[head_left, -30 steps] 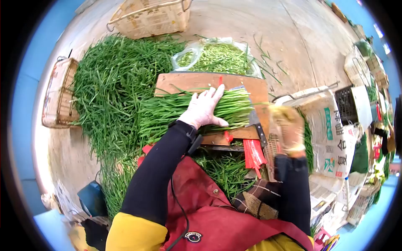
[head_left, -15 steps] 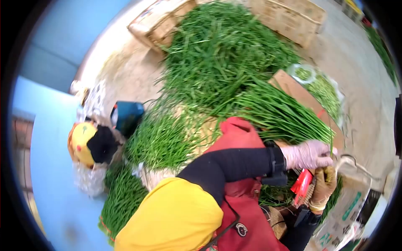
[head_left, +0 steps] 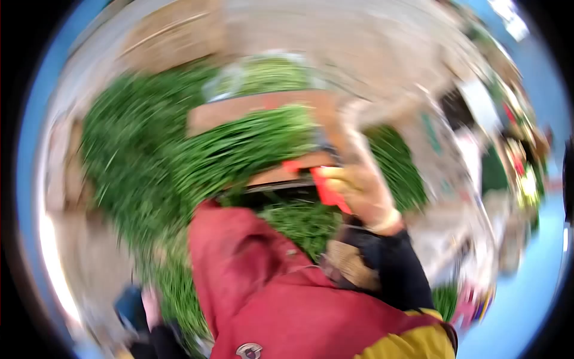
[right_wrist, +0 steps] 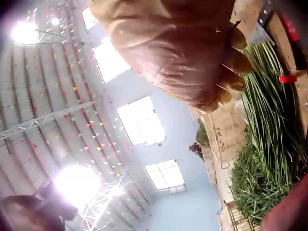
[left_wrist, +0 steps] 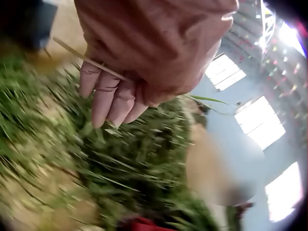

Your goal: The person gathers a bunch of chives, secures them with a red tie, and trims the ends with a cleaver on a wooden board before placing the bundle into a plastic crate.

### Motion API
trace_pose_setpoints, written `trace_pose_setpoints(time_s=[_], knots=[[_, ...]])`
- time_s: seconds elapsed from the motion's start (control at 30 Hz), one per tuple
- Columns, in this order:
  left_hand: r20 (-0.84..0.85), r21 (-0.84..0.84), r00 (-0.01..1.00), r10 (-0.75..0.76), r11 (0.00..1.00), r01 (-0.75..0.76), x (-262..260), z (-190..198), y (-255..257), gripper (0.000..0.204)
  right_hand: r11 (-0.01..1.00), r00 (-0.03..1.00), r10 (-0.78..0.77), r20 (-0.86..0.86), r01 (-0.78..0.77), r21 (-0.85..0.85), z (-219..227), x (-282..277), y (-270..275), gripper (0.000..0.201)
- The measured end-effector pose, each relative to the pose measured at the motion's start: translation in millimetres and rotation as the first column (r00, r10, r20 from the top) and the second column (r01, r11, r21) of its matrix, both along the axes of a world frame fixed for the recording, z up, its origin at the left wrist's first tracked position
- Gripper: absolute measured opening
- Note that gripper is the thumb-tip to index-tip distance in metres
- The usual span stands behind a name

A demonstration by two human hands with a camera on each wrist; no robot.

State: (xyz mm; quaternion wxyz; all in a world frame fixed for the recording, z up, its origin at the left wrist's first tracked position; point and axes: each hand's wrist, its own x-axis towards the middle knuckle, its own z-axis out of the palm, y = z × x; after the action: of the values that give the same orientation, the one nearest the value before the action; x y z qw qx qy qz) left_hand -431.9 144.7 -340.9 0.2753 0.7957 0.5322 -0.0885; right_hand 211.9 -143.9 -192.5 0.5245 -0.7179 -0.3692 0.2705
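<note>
In the head view a bundle of long green chives lies across the wooden board, cut ends to the right. Red tie strips hang at the board's near edge. My gloved right hand is blurred beside them, its fingertips overlapping the strips. The right wrist view shows its fingers loosely bent, with nothing visible between them. Far lower left, my gloved left hand is beside a dark blue bucket. Its curled fingers hold a thin pale stalk with a green tip.
A large heap of loose chives spreads left of the board. Behind the board sits a clear bag of pale cut pieces. A knife lies on the board. Crates stand behind the heap, and more chives lie at the right.
My left hand left the bundle, met the right hand near the strips, then moved far left with a stalk. My right hand stays near the red strips. The head view swung left and back.
</note>
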Motion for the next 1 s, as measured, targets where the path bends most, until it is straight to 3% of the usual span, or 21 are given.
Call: trace_pose_setpoints(time_s=[0.03,0.07,0.1,0.13,0.23,0.27,0.3,0.37,0.4,0.43,0.47,0.53,0.57,0.6,0.63,0.7,0.77,0.8,0.83,0.9,1.0], knots=[[0.360,-0.025,0.932,0.037,0.999,-0.030,-23,-12,-27,0.045,0.999,0.999,-0.036,-0.038,0.035,-0.009,3,3,-16,0.023],[0.303,-0.285,0.836,0.458,0.880,-0.379,-134,-89,-13,0.058,0.999,0.977,-0.030,0.210,0.021,0.042,-2,7,-32,0.023],[-0.036,0.020,0.926,0.377,0.926,-0.376,-132,-83,-13,0.067,0.999,0.944,-0.029,0.328,0.019,0.035,-3,7,-46,0.023],[-0.034,0.011,0.943,0.331,0.944,-0.331,-108,-71,-3,0.067,0.998,0.968,-0.058,0.243,0.062,-0.009,4,5,-61,0.023],[0.311,-0.223,0.865,0.393,0.915,-0.336,-19,-61,37,0.067,0.993,0.987,-0.117,0.114,0.116,0.011,-5,7,-95,0.023],[0.331,-0.088,0.923,0.195,0.981,-0.176,62,-24,29,0.063,0.990,0.985,-0.141,0.100,0.139,0.034,-10,12,-109,0.023],[0.452,-0.181,0.856,0.251,0.966,-0.187,141,10,27,0.060,0.985,0.983,-0.165,0.083,0.161,0.057,-14,18,-123,0.023],[0.539,-0.094,0.843,0.001,0.994,0.058,261,52,30,0.057,0.919,0.908,-0.388,0.157,0.368,0.145,-27,35,-153,0.021],[0.568,-0.065,0.821,-0.054,0.992,0.111,322,75,19,0.053,0.896,0.883,-0.438,0.167,0.444,0.001,-21,48,-173,0.020],[0.651,-0.102,0.756,-0.075,0.977,0.185,363,75,23,0.052,0.821,0.831,-0.544,-0.119,0.556,0.127,-30,57,-185,0.019],[0.629,-0.082,0.765,-0.138,0.967,0.241,413,86,12,0.051,0.770,0.776,-0.589,-0.227,0.623,0.135,-36,69,-201,0.019],[0.670,-0.098,0.695,-0.261,0.897,0.431,501,93,-20,0.047,0.753,0.746,-0.649,-0.148,0.658,0.017,-54,95,-225,0.020],[0.623,-0.020,0.663,-0.414,0.840,0.543,543,97,-44,0.044,0.745,0.741,-0.666,-0.090,0.667,-0.025,-60,105,-228,0.021],[0.605,0.025,0.611,-0.510,0.780,0.626,581,99,-69,0.043,0.745,0.739,-0.666,-0.102,0.667,-0.026,-68,115,-226,0.021],[0.535,0.126,0.508,-0.675,0.658,0.742,618,104,-92,0.043,0.796,0.804,-0.594,0.025,0.592,-0.122,-77,125,-221,0.023],[0.511,0.158,0.331,-0.793,0.466,0.871,676,94,-125,0.044,0.834,0.862,-0.491,0.122,0.506,-0.220,-95,145,-208,0.025],[0.475,0.264,0.143,-0.869,0.295,0.918,721,80,-156,0.046,0.929,0.984,-0.179,0.007,0.171,-0.330,-108,170,-198,0.035],[0.467,0.310,0.051,-0.883,0.217,0.926,734,69,-162,0.051,0.894,1.000,0.007,-0.018,-0.015,-0.447,-105,189,-192,0.042],[0.466,0.293,0.060,-0.883,0.218,0.931,745,59,-167,0.051,0.851,0.987,0.060,-0.147,-0.128,-0.510,-91,207,-185,0.045],[0.399,0.409,-0.068,-0.914,0.112,0.906,762,39,-173,0.053,0.909,0.995,0.017,-0.098,-0.056,-0.413,-82,233,-188,0.047],[0.395,0.447,-0.082,-0.915,0.114,0.887,769,18,-172,0.048,0.877,0.998,-0.065,0.002,0.058,-0.477,-48,271,-201,0.049]])
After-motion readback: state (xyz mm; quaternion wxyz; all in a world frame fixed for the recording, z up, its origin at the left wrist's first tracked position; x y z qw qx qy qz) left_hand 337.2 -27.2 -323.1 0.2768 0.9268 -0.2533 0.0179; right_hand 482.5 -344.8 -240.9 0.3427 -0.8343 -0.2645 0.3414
